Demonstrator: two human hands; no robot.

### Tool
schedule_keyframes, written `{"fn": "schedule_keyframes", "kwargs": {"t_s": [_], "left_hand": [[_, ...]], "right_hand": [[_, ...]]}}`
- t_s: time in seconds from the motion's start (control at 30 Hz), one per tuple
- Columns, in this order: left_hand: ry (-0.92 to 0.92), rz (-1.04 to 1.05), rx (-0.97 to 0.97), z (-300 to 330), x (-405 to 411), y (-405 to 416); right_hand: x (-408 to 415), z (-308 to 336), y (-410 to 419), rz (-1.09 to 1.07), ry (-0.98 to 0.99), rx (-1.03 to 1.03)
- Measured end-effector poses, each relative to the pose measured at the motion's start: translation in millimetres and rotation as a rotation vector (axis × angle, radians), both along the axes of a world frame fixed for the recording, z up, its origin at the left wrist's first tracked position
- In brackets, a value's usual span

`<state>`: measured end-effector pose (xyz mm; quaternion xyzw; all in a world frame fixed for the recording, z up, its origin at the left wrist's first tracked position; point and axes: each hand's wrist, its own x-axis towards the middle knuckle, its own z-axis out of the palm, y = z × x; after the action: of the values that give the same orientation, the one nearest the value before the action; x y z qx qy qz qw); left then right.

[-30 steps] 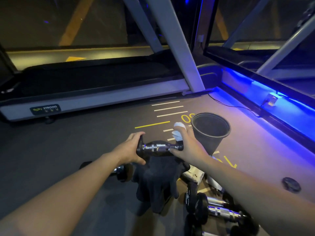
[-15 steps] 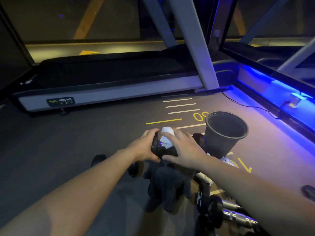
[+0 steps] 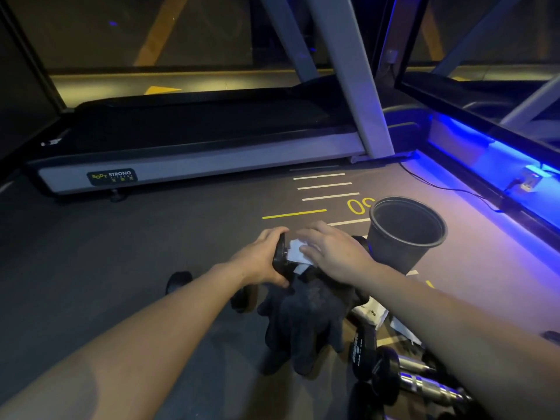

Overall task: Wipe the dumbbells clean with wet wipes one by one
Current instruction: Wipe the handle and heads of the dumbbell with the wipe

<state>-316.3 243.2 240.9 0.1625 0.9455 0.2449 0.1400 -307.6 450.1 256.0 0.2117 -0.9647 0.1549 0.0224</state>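
Observation:
My left hand (image 3: pixel 260 259) grips the left head of a small black dumbbell (image 3: pixel 280 254), holding it level above the floor. Over its handle lies my right hand (image 3: pixel 333 253), pressing a white wet wipe (image 3: pixel 295 253) against the bar; the handle itself is hidden under the wipe and fingers. The dumbbell's right head (image 3: pixel 360 242) peeks out beyond my right hand. More dumbbells with chrome handles (image 3: pixel 418 381) lie on the floor at lower right. Another dumbbell (image 3: pixel 178 281) lies behind my left forearm.
A dark cloth (image 3: pixel 306 322) is draped below the held dumbbell. A black bucket (image 3: pixel 406 234) stands just right of my hands. A treadmill (image 3: pixel 197 159) runs across the back. White packaging (image 3: pixel 372 313) lies near the floor dumbbells. A blue-lit ledge (image 3: pixel 491 165) borders the right side.
My right hand slid with the wipe from the dumbbell's right head leftward onto the handle, which it now covers. The left hand keeps its grip.

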Motion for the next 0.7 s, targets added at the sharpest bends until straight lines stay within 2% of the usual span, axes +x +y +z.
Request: {"fn": "schedule_keyframes", "kwargs": {"t_s": [0.07,0.27,0.5,0.7], "left_hand": [[-0.001,0.000,-0.006,0.7,0.7,-0.2],[0.001,0.016,-0.020,-1.3,2.9,-1.5],[0.006,0.012,-0.007,-0.9,2.6,-1.8],[0.010,0.012,-0.027,0.0,4.3,-2.3]], "right_hand": [[-3.4,0.8,2.0,-0.016,-0.042,-0.017],[-8.2,-4.1,3.2,-0.100,-0.168,0.150],[-9.6,-5.2,0.9,-0.058,-0.090,0.276],[-10.8,-2.9,-2.6,-0.063,-0.083,0.276]]}}
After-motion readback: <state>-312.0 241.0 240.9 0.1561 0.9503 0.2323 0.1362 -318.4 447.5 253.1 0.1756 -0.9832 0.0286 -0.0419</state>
